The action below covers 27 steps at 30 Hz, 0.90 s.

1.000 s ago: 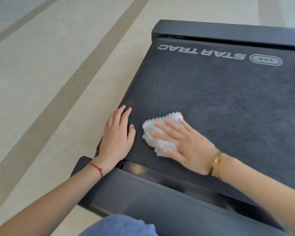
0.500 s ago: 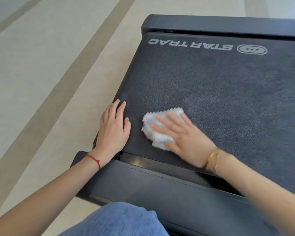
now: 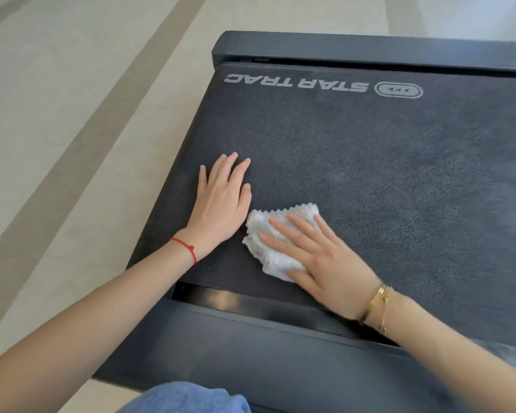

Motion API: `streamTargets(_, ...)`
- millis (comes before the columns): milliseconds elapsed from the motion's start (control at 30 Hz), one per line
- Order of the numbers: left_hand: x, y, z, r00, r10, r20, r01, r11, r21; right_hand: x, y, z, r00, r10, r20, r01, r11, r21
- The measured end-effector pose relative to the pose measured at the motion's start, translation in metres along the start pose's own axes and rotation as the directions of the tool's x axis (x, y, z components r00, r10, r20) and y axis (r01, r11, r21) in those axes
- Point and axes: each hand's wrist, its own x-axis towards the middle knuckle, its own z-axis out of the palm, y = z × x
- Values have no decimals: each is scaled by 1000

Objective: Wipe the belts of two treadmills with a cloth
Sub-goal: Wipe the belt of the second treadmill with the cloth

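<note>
My left hand [image 3: 221, 201] is sliding further onto the belt [image 3: 370, 174], flat, gripping nothing, while my right hand [image 3: 319, 260], fingers straight, is pressing the cloth [image 3: 268, 234] near the belt's front-left corner — wiping continuing, most still undone.

Both forearms are bare, with no sleeve showing on either. Just behind the left hand [image 3: 221, 204], a thin red string bracelet [image 3: 185, 249] circles the wrist, a small knot or bead sitting on its top side. Just behind the right hand [image 3: 325, 263], the wrist carries two gold pieces side by side: a flat gold bangle [image 3: 376, 302] and a finer gold chain [image 3: 385, 315]. Below the left hand, at the bottom edge of the view, a patch of blue denim trousers [image 3: 188, 397] shows.
</note>
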Motion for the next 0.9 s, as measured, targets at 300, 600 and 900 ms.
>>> streamTargets(300,38,7,13,999,27,37,-28,998,50,64,97,-23,866,484,-128,-489,872,-5)
streamTargets(600,78,11,17,999,30,12,-30,999,16,13,46,-6,995,99,-20,-98,994,40)
streamTargets(900,86,10,29,1000,14,-21,-11,994,106,133,169,-39,818,550,-168,-564,825,-43)
